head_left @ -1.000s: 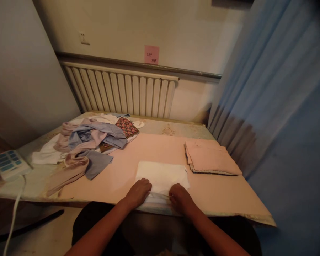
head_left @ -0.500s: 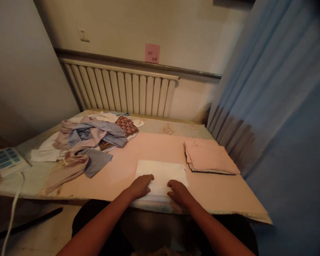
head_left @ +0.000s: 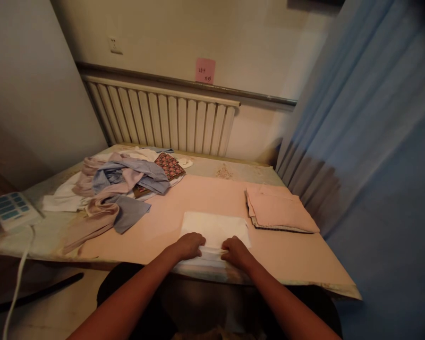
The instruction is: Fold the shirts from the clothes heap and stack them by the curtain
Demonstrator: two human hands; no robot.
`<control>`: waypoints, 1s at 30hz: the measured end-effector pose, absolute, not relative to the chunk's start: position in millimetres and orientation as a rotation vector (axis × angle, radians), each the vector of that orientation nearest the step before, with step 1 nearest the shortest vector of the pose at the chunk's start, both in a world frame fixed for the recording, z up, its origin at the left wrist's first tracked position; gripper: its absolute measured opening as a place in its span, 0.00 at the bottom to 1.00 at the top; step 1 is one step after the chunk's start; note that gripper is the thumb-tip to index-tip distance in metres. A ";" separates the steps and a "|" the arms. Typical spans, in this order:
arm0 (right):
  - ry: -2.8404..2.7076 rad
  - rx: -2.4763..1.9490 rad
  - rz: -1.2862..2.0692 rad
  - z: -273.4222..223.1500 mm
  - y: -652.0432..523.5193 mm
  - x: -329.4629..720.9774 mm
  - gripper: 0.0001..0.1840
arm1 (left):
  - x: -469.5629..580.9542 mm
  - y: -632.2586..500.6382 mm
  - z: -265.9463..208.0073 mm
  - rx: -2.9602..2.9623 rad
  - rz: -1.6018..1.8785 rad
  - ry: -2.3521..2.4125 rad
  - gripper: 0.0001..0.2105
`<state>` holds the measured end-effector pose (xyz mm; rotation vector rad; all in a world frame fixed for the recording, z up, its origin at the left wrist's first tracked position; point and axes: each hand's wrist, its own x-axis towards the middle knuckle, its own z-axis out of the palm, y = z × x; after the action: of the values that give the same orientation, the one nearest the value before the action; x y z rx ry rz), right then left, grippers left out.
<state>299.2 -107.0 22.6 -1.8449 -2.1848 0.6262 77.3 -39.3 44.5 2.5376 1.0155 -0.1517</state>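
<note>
A white cloth [head_left: 216, 226] lies folded flat near the front edge of the table. My left hand [head_left: 191, 246] pinches its near part on the left, fingers closed on the fabric. On the right side my right hand [head_left: 235, 250] grips the same near part, thumb and fingers together. Between the two hands the cloth's near layer is raised into a ridge. The cloth's near end reaches the table edge. To the right rests a stack of folded pink cloths [head_left: 279, 208], with a dark patterned layer at the bottom, touched by neither hand.
A loose heap of fabrics [head_left: 127, 177] covers the table's left part. A white power strip [head_left: 14, 210] with a cord sits at the left edge. A radiator [head_left: 163, 118] stands behind the table [head_left: 198, 193], and a blue curtain [head_left: 361, 156] hangs at the right.
Both hands have closed on the near part of the white cloth, where they rested with fingers looser before. The cloth's near layer is now lifted into a ridge. The view shifted slightly.
</note>
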 end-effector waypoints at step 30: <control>-2.217 -1.799 0.929 4.5 -66.3 313.8 0.01 | 75.7 -5.5 29.0 2.367 -0.248 0.941 0.09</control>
<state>313.8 -66.3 4.5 -1.7989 -2.2172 0.9294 75.7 -5.5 29.0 2.3673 0.9410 -0.2475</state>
